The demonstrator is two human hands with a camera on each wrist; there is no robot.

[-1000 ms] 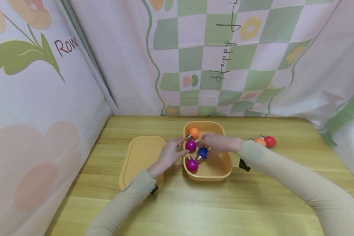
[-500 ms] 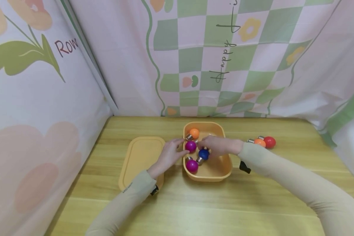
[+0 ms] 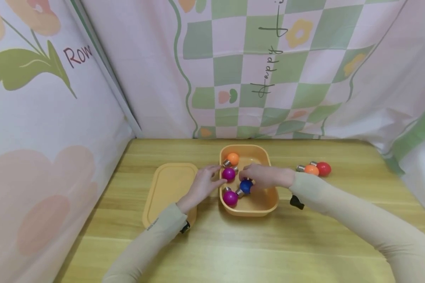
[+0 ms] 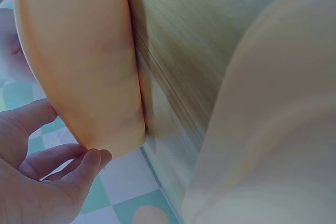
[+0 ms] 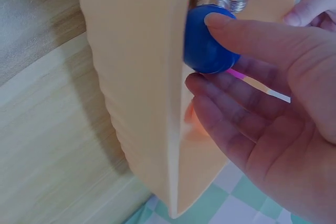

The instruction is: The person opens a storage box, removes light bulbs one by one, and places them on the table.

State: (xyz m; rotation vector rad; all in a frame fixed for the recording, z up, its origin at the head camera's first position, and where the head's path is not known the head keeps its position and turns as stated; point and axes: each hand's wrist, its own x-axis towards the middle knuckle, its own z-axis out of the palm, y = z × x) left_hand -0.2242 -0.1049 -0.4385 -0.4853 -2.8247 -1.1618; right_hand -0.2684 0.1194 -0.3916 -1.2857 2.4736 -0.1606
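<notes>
Inside the orange plastic box [image 3: 249,213] on the tabletop [image 3: 212,251], the right hand [image 3: 263,175] pinches a blue light bulb [image 5: 210,45] in its grip, near two purple bulbs [image 3: 230,198]. The left hand [image 3: 200,188], thumb and fingers apart, touches the box's left edge.

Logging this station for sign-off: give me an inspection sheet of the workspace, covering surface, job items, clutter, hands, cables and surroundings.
Surface: wood-grain table, no spill seen.
Job's things: open box with far purple bulb, near purple bulb and orange bulb inside; lid flat on its left; second orange bulb and red bulb together on its right.
Clutter: nothing seen.
Hands: left hand at the box's left rim; right hand holding blue bulb within the box; cannot tell whether that bulb touches the bottom.
Cables: nothing seen.
Surroundings: printed cloth behind and at the sides, green-and-white checks at the back.
</notes>
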